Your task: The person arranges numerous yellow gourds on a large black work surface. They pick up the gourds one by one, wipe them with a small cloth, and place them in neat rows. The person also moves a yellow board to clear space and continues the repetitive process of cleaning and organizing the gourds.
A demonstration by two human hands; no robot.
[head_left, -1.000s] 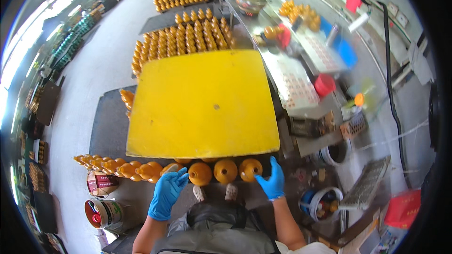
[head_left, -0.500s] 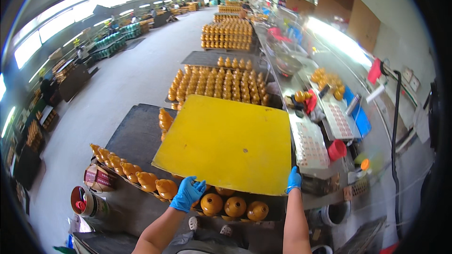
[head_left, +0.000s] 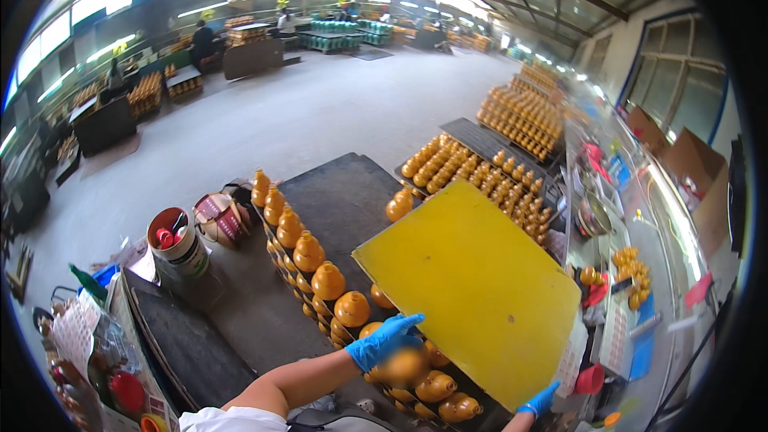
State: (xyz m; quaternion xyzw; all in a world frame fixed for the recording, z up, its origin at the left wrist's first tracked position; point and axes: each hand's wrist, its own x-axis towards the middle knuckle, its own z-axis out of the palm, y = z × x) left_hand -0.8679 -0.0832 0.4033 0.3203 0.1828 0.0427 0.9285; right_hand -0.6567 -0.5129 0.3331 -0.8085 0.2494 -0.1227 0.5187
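A large yellow board [head_left: 472, 272] lies over part of a stack of glossy amber gourd-shaped bottles [head_left: 328, 281]. My left hand [head_left: 386, 342], in a blue glove, grips its near left edge, with the thumb stretched along the edge and the other fingers largely hidden. At the near right corner, my blue-gloved right hand [head_left: 541, 402] holds the board too, its fingers partly out of sight under the edge. Just below my left hand is a blurred amber bottle [head_left: 404, 366]. More bottles stand in a row along the left edge of the dark sheet [head_left: 344, 192].
Left of the stack stand a bucket [head_left: 178, 244] with red things inside and a maroon-and-tan container [head_left: 222, 220]. A cluttered workbench with a red cup [head_left: 590, 380] runs along the right. Beyond the board are more bottle stacks [head_left: 520, 120].
My view has swung to the left, so the board and both hands appear lower and further right. Both hands stay at the board's near edge.
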